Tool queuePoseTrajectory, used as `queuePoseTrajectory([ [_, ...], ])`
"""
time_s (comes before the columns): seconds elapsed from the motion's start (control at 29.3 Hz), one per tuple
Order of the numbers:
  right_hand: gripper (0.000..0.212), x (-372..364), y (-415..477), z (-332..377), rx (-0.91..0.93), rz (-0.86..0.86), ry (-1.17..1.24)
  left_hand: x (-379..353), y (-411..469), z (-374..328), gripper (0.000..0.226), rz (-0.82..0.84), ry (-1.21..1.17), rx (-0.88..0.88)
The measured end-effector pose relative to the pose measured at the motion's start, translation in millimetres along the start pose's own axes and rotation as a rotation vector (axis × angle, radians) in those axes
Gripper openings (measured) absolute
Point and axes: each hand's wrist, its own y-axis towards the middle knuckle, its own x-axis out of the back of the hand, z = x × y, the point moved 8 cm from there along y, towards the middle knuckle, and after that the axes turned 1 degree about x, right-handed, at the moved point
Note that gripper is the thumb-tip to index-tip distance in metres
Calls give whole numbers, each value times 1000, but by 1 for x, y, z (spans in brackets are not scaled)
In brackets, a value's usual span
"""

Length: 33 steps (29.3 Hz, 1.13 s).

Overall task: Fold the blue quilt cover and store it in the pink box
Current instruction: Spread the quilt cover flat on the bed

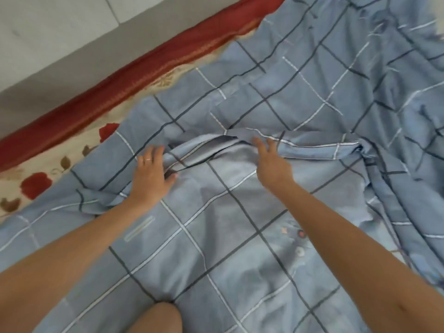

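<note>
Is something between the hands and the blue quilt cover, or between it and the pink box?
Nothing visible: the left hand and right hand both touch the blue quilt cover at its bunched fold. The pink box is not in view.

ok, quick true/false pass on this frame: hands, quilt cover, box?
1. The left hand and right hand both touch the blue quilt cover. True.
2. The pink box is in view. False: no box shows.
3. A ring sits on the left hand. True.
4. The quilt cover is already a neat small stack. False: it lies spread and rumpled, with one bunched fold between the hands.
5. The right hand's fingers are clenched in a fist. False: they are spread.
</note>
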Motion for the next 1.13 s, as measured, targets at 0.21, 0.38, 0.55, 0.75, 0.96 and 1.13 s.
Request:
queuePoseTrajectory([
  [0.21,64,-5,23,12,-125,0,68,7,-16,30,11,-35,-85,76],
  [0.38,37,23,49,12,-277,-82,111,47,13,48,23,-253,-264,179],
  [0.55,35,69,94,9,-311,-281,432,69,69,66,25,-372,-424,202],
  [0.75,36,126,142,38,-352,-435,597,57,123,84,19,-341,-313,217],
  [0.96,34,160,211,58,-287,-434,581,41,149,84,23,-406,6,38],
  [1.13,17,140,265,70,-238,-291,515,27,153,87,27,-438,44,-5],
])
